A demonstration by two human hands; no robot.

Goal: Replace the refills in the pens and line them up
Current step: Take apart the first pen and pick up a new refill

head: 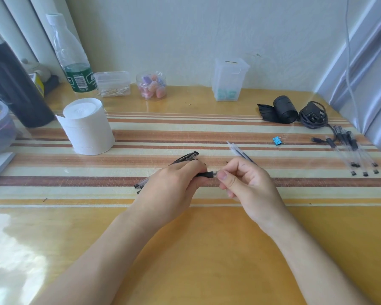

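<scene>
My left hand (174, 186) grips a pen (207, 174) by its barrel, the black grip end pointing right. My right hand (242, 183) pinches the tip end of that pen between thumb and forefinger. Thin clear refills (236, 149) stick out behind my right hand; I cannot tell whether the hand holds them. Other dark pens (186, 157) lie behind and under my left hand on the striped mat. A group of several clear pens (353, 150) lies in a row at the right edge.
A tissue roll (87, 126) stands at the left, with a water bottle (71, 56) and small plastic jars (151, 85) behind it. A blue binder clip (278, 140), a black roll (284, 108) and a coiled cable (313, 115) lie at the right.
</scene>
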